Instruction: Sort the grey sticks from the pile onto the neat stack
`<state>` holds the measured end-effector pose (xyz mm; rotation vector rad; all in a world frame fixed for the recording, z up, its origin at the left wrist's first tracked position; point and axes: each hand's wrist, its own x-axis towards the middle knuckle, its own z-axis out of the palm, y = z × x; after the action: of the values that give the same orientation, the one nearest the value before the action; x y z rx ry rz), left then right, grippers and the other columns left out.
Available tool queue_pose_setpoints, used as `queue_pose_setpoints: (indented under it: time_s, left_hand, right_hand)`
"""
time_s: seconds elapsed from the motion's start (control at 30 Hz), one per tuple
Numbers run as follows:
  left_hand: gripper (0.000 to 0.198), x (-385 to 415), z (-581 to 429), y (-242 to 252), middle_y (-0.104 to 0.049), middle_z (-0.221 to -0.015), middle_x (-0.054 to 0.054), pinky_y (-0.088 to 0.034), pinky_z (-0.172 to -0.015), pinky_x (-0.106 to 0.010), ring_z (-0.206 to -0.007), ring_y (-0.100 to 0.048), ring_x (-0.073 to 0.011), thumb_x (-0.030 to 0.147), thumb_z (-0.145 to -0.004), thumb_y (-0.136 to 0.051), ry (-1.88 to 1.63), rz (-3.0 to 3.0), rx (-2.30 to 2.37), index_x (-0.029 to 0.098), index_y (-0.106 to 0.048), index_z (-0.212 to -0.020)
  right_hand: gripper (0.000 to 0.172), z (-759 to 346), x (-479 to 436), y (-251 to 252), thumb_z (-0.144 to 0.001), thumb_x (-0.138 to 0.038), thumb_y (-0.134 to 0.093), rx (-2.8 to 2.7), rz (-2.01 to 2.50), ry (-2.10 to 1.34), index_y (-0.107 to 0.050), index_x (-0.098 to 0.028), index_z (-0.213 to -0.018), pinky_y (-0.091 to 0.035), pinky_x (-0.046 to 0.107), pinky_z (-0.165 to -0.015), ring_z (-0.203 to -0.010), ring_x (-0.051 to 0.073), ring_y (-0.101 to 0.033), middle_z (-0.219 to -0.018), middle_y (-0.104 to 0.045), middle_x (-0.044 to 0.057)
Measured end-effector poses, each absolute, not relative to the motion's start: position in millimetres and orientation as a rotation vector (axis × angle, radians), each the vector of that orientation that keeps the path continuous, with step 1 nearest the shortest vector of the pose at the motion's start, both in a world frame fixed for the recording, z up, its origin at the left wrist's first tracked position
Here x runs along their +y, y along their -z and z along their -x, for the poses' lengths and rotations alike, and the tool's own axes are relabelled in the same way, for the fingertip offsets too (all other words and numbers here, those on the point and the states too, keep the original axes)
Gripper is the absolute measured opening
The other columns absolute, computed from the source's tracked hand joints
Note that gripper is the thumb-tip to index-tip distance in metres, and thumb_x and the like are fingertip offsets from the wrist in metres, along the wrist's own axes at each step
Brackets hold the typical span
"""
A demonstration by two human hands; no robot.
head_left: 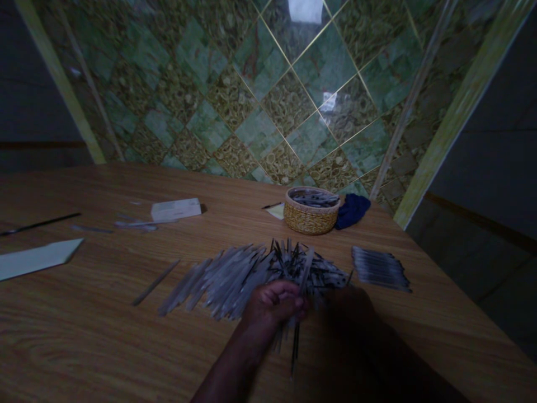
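Note:
My left hand [277,302] is closed, thumb against fingers, on a thin translucent strip [308,263] that points up and away. Close beside it on the right, my right hand [351,307] is dark and blurred; how its fingers stand is hidden. Under and beyond both hands spreads a loose pile of thin translucent strips [235,274], with a tangle of slim black sticks [289,254] at its right part. To the right of the hands lies a neat row of dark-tipped slim sticks [380,268].
A woven basket [310,219] full of similar sticks stands behind the pile, with a dark blue cloth [354,210] beside it. A white box [176,209], a pale folded sheet [37,257] and a black rod [42,223] lie left. A tiled wall [251,112] rises behind the table.

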<state>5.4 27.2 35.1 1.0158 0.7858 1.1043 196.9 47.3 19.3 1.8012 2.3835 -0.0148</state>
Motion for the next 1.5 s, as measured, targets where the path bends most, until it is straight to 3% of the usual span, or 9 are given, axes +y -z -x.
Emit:
queue_pose_setpoints:
  time_s: [0.27, 0.4, 0.47, 0.53, 0.67, 0.77, 0.87, 1.07, 1.5]
  left_hand:
    - [0.017, 25.6, -5.1, -31.2, -0.069, -0.062, -0.004, -0.041, -0.054, -0.022, -0.053, -0.058, -0.0112, 0.024, -0.062, -0.075, -1.046, -1.050, 0.827, 0.013, -0.066, -0.071]
    - [0.017, 26.6, -4.5, -30.6, -0.068, -0.061, -0.003, -0.041, -0.056, -0.022, -0.054, -0.058, -0.0110, 0.024, -0.063, -0.075, -1.043, -1.072, 0.828, 0.013, -0.066, -0.072]
    - [0.019, 27.2, -4.2, -31.5, -0.069, -0.061, -0.004, -0.042, -0.056, -0.023, -0.054, -0.058, -0.0117, 0.026, -0.062, -0.075, -1.049, -1.071, 0.841, 0.013, -0.065, -0.072]
    - [0.021, 27.7, -3.9, -32.7, -0.069, -0.062, -0.005, -0.041, -0.056, -0.023, -0.054, -0.058, -0.0123, 0.027, -0.060, -0.076, -1.051, -1.065, 0.849, 0.012, -0.065, -0.071]
    - [0.021, 28.4, -2.8, -33.7, -0.069, -0.062, -0.005, -0.040, -0.055, -0.023, -0.053, -0.057, -0.0116, 0.028, -0.061, -0.075, -1.028, -1.071, 0.858, 0.013, -0.066, -0.072]
    - [0.021, 28.7, -2.2, -32.3, -0.068, -0.061, -0.004, -0.040, -0.054, -0.023, -0.052, -0.057, -0.0115, 0.028, -0.061, -0.075, -0.999, -1.087, 0.862, 0.013, -0.065, -0.071]
    - [0.018, 29.4, -2.3, -29.6, -0.066, -0.059, -0.003, -0.039, -0.053, -0.022, -0.052, -0.055, -0.0110, 0.027, -0.061, -0.074, -0.942, -1.126, 0.868, 0.013, -0.065, -0.068]
    - [0.012, 30.2, -3.5, -27.3, -0.065, -0.058, -0.001, -0.038, -0.051, -0.021, -0.050, -0.053, -0.0099, 0.024, -0.062, -0.072, -0.847, -1.192, 0.884, 0.014, -0.065, -0.064]
    - [0.008, 27.3, -3.9, -26.3, -0.065, -0.058, -0.001, -0.037, -0.052, -0.022, -0.051, -0.053, -0.0110, 0.021, -0.064, -0.067, -0.771, -1.281, 0.927, 0.013, -0.066, -0.065]
  right_hand:
    - [0.025, -200.7, 50.7, -14.9, -0.079, -0.021, -0.043, 2.414, -1.846, 0.052, -0.066, -0.016, -0.087, -0.045, 0.034, -0.064, -0.079, 0.028, -0.065, -0.086, -0.069, 0.016]
    - [0.021, -207.9, 55.5, -11.1, -0.076, -0.020, -0.044, 2.611, -1.921, 0.243, -0.064, -0.016, -0.083, -0.044, 0.029, -0.064, -0.077, 0.022, -0.064, -0.083, -0.069, 0.010]
    - [0.015, -211.3, 58.0, -9.9, -0.072, -0.020, -0.047, 2.752, -2.048, 0.590, -0.060, -0.017, -0.079, -0.043, 0.024, -0.059, -0.069, 0.017, -0.062, -0.076, -0.068, 0.006]
    - [0.013, -213.1, 59.6, -9.3, -0.068, -0.023, -0.050, 2.769, -2.195, 1.212, -0.055, -0.017, -0.079, -0.041, 0.022, -0.050, -0.057, 0.014, -0.058, -0.068, -0.067, 0.002]
    - [0.026, -212.5, 59.0, -10.3, -0.064, -0.034, -0.060, 2.499, -2.164, 2.344, -0.049, -0.018, -0.080, -0.033, 0.018, -0.035, -0.038, 0.010, -0.051, -0.061, -0.067, 0.000]
    - [0.032, -211.4, 57.5, -12.4, -0.061, -0.035, -0.066, 2.391, -2.002, 2.787, -0.047, -0.017, -0.080, -0.030, 0.016, -0.030, -0.032, 0.010, -0.051, -0.059, -0.067, 0.002]
    - [0.034, -211.6, 56.6, -14.8, -0.061, -0.033, -0.070, 2.279, -1.808, 3.087, -0.047, -0.016, -0.081, -0.035, 0.017, -0.030, -0.033, 0.012, -0.054, -0.060, -0.068, 0.003]
    - [0.029, -212.5, 54.6, -19.0, -0.065, -0.030, -0.069, 2.169, -1.594, 3.384, -0.050, -0.016, -0.082, -0.038, 0.018, -0.030, -0.031, 0.011, -0.052, -0.059, -0.067, 0.002]
    - [0.025, -207.4, 47.2, -29.5, -0.066, -0.027, -0.070, 1.966, -1.565, 3.607, -0.051, -0.017, -0.081, -0.035, 0.013, -0.038, -0.039, 0.006, -0.046, -0.051, -0.055, -0.005]
